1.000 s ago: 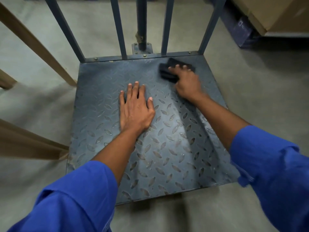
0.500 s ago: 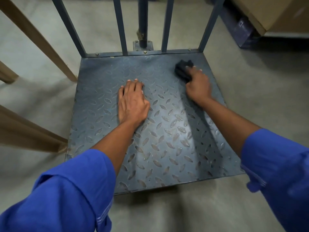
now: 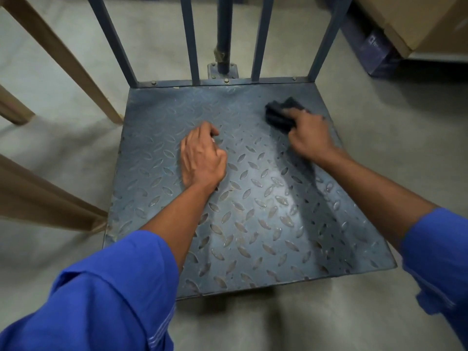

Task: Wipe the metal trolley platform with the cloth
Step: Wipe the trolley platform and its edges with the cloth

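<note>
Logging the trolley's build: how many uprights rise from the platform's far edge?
5: two bars on the left, one round post at centre, two bars on the right. None seem hidden.

— What's underfoot?
— A grey concrete floor (image 3: 405,173), dimly lit.
— And around it?
— Pale wooden posts (image 3: 63,54) slant at left. A cardboard box (image 3: 417,21) sits upper right, with a dark box (image 3: 374,49) just beside it.
</note>
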Action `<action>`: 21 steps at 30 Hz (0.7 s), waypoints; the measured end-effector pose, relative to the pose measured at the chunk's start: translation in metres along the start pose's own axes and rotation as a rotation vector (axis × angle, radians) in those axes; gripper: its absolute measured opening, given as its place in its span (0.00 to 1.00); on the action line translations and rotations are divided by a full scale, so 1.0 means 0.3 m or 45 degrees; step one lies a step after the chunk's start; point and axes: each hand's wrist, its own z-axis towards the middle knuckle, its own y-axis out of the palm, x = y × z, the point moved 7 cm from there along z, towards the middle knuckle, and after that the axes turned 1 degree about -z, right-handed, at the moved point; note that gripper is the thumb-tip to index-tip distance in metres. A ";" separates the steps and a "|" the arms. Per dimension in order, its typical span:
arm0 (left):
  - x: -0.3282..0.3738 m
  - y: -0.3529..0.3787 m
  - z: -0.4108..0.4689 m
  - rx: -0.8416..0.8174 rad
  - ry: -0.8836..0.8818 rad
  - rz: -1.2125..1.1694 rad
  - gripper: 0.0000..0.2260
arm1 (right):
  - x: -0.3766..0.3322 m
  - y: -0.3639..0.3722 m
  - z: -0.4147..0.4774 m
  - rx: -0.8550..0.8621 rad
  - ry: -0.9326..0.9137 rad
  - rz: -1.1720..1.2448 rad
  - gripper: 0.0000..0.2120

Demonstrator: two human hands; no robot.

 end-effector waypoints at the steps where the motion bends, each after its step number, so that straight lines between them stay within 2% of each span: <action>1: 0.000 0.001 0.000 0.001 0.013 -0.001 0.14 | -0.049 0.043 -0.054 -0.112 -0.073 -0.033 0.31; 5: -0.010 0.042 0.014 -0.115 0.078 0.111 0.21 | -0.219 0.037 -0.256 -0.166 -0.474 0.190 0.26; 6: -0.014 0.057 0.018 -0.173 0.106 0.184 0.23 | -0.210 0.009 -0.249 -0.153 -0.446 0.245 0.24; 8: -0.026 0.092 0.025 -0.291 0.143 0.355 0.28 | -0.137 -0.062 -0.175 0.009 -0.268 0.253 0.23; 10: -0.038 0.123 0.028 -0.366 0.160 0.489 0.28 | -0.050 -0.114 -0.096 0.170 -0.117 0.098 0.23; 11: -0.043 0.135 0.030 -0.391 0.163 0.540 0.28 | -0.026 -0.113 -0.066 0.160 -0.080 0.002 0.24; 14: -0.051 0.156 0.030 -0.480 0.145 0.639 0.28 | -0.029 -0.040 -0.074 -0.082 -0.004 -0.128 0.27; 17: -0.049 0.152 0.022 -0.506 0.144 0.667 0.28 | -0.140 0.018 -0.222 -0.182 -0.212 -0.081 0.30; 19: -0.048 0.146 0.015 -0.499 0.147 0.677 0.28 | -0.188 -0.005 -0.309 -0.211 -0.418 0.040 0.26; 21: -0.046 0.148 0.011 -0.528 0.135 0.676 0.28 | -0.153 -0.062 -0.292 -0.141 -0.399 0.169 0.22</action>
